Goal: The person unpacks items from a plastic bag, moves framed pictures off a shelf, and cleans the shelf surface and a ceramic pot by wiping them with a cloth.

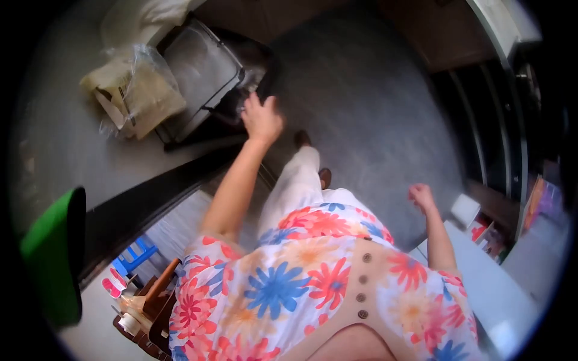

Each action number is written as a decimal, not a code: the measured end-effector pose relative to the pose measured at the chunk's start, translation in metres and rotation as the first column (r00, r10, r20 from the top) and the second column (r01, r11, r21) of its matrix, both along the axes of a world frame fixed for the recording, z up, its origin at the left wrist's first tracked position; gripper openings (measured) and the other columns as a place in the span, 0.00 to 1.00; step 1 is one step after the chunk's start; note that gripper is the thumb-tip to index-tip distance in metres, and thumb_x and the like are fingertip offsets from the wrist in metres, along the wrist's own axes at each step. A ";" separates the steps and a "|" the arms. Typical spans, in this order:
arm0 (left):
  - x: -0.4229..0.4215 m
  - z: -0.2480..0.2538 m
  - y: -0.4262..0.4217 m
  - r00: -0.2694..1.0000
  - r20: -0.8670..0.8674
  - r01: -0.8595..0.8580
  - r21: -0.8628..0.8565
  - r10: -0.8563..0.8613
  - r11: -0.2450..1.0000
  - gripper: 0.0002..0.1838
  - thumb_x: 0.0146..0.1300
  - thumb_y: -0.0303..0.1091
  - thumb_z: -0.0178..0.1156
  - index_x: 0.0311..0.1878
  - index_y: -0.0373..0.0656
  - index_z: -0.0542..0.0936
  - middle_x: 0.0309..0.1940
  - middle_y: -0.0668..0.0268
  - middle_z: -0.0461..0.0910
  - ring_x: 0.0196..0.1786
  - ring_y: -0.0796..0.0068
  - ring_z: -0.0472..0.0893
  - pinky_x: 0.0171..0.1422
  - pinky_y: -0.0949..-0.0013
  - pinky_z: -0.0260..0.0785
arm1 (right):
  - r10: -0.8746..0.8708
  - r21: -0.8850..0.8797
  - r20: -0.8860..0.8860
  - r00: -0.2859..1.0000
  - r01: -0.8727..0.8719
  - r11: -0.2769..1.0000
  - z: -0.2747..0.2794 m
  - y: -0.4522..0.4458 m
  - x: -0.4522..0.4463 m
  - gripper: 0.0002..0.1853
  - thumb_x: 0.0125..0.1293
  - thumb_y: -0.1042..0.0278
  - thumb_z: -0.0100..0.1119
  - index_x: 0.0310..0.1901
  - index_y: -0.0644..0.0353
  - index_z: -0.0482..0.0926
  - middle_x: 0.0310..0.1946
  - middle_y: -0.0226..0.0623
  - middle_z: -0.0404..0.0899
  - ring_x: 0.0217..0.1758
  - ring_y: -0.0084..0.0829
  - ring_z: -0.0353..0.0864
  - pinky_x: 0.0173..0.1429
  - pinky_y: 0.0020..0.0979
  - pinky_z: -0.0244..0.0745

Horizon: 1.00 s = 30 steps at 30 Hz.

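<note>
My left hand (262, 118) reaches forward with its fingers apart, next to the edge of a dark bin or crate (232, 108) that has a metal-framed panel (201, 63) beside it. Nothing shows in its fingers. Left of the panel, a cardboard box (144, 105) is partly covered by clear plastic. My right hand (421, 196) hangs at my right side, its fingers curled; whether they hold anything is too small to make out. It is near a pale table (481, 271) and touches nothing that I can see.
Grey floor (367, 108) lies ahead of my feet. Dark shelving (481, 126) stands at the right, with a small white box (465, 210) below it. At the left are a green object (54, 259), a long black edge (150, 192) and a blue stool (137, 256).
</note>
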<state>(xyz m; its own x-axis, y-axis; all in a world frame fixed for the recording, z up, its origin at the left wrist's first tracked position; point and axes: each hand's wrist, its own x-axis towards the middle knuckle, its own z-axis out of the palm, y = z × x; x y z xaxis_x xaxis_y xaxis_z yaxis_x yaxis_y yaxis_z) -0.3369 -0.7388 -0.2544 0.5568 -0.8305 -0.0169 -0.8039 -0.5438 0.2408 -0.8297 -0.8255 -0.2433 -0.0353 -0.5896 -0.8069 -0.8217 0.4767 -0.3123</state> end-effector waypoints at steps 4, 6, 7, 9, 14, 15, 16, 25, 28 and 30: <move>0.000 -0.003 -0.053 0.971 -0.235 0.007 -0.175 -0.049 0.985 0.24 0.44 0.33 0.60 0.49 0.49 0.74 0.55 0.50 0.63 0.56 0.50 0.63 0.58 0.57 0.59 | 0.076 -0.004 0.106 0.991 -0.076 0.997 0.004 -0.045 0.065 0.09 0.58 0.66 0.50 0.34 0.60 0.76 0.23 0.29 0.76 0.26 0.21 0.75 0.24 0.24 0.65; 0.008 -0.018 -0.075 0.964 -0.261 -0.053 -0.368 -0.049 0.928 0.19 0.48 0.30 0.56 0.47 0.45 0.75 0.45 0.55 0.72 0.48 0.56 0.71 0.52 0.62 0.64 | 0.121 0.014 0.133 0.984 -0.124 0.992 0.001 -0.066 0.090 0.09 0.58 0.65 0.50 0.34 0.60 0.77 0.23 0.29 0.76 0.27 0.21 0.75 0.25 0.24 0.66; 0.018 -0.027 -0.087 0.940 -0.338 -0.115 -0.425 -0.039 0.898 0.18 0.48 0.30 0.56 0.46 0.44 0.75 0.43 0.56 0.74 0.45 0.58 0.73 0.50 0.63 0.65 | 0.142 0.026 0.150 0.978 -0.148 0.989 -0.002 -0.077 0.100 0.09 0.58 0.65 0.49 0.34 0.60 0.77 0.23 0.29 0.76 0.27 0.21 0.75 0.26 0.24 0.67; 0.032 -0.039 -0.104 0.868 -0.494 -0.313 -0.455 0.057 0.834 0.14 0.51 0.28 0.53 0.43 0.42 0.77 0.35 0.61 0.77 0.34 0.64 0.77 0.43 0.66 0.69 | 0.196 0.058 0.186 0.963 -0.210 0.976 -0.012 -0.093 0.103 0.08 0.58 0.68 0.50 0.35 0.61 0.76 0.25 0.29 0.76 0.26 0.22 0.76 0.25 0.23 0.67; 0.073 -0.085 -0.123 0.932 -0.227 -0.352 -0.388 0.281 0.852 0.20 0.49 0.29 0.57 0.49 0.43 0.73 0.42 0.57 0.74 0.42 0.60 0.76 0.47 0.63 0.68 | 0.327 0.189 0.120 0.937 -0.345 0.919 -0.024 -0.151 0.114 0.08 0.58 0.70 0.50 0.35 0.64 0.76 0.25 0.31 0.76 0.26 0.23 0.77 0.28 0.24 0.69; 0.077 -0.090 -0.126 0.942 -0.125 -0.335 -0.395 0.311 0.855 0.22 0.48 0.30 0.57 0.51 0.43 0.72 0.44 0.57 0.73 0.43 0.59 0.75 0.49 0.62 0.67 | 0.352 0.205 0.107 0.930 -0.367 0.907 -0.022 -0.165 0.115 0.08 0.58 0.70 0.50 0.35 0.65 0.76 0.25 0.32 0.76 0.26 0.23 0.77 0.28 0.24 0.69; 0.082 -0.094 -0.132 0.934 -0.118 -0.356 -0.365 0.337 0.860 0.24 0.48 0.30 0.58 0.52 0.45 0.70 0.44 0.57 0.73 0.45 0.57 0.74 0.49 0.61 0.67 | 0.380 0.207 0.100 0.919 -0.393 0.896 -0.024 -0.186 0.122 0.08 0.58 0.70 0.50 0.35 0.65 0.76 0.25 0.32 0.77 0.26 0.23 0.77 0.28 0.24 0.69; 0.085 -0.075 -0.128 0.718 -0.299 -0.605 0.181 0.629 0.776 0.10 0.49 0.32 0.55 0.36 0.51 0.82 0.44 0.60 0.73 0.48 0.57 0.72 0.51 0.59 0.65 | 0.466 0.144 0.053 0.883 -0.468 0.872 0.005 -0.332 0.160 0.08 0.60 0.68 0.49 0.36 0.60 0.75 0.26 0.28 0.77 0.28 0.21 0.76 0.28 0.22 0.65; 0.076 -0.074 -0.100 0.814 -0.082 -0.466 0.496 0.574 0.733 0.12 0.51 0.33 0.52 0.37 0.49 0.81 0.44 0.60 0.74 0.51 0.59 0.70 0.55 0.59 0.62 | 0.487 0.158 0.066 0.871 -0.491 0.857 0.001 -0.347 0.168 0.07 0.61 0.68 0.50 0.36 0.60 0.75 0.26 0.27 0.76 0.27 0.20 0.76 0.27 0.22 0.64; 0.080 -0.066 -0.113 0.764 -0.150 -0.510 0.456 0.627 0.729 0.14 0.50 0.35 0.54 0.40 0.47 0.80 0.46 0.61 0.73 0.54 0.58 0.68 0.58 0.58 0.60 | 0.532 0.179 0.082 0.843 -0.537 0.824 -0.002 -0.350 0.173 0.07 0.60 0.68 0.50 0.35 0.60 0.75 0.26 0.27 0.76 0.27 0.20 0.76 0.26 0.21 0.64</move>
<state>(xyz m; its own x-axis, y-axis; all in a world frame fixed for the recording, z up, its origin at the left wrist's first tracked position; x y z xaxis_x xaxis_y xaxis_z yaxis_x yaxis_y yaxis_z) -0.2564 -0.8515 -0.3206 0.8420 -0.2519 -0.4771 -0.2421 -0.9667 0.0833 -0.6565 -1.1754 -0.2449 0.2649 -0.3476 -0.8994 -0.9574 0.0167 -0.2884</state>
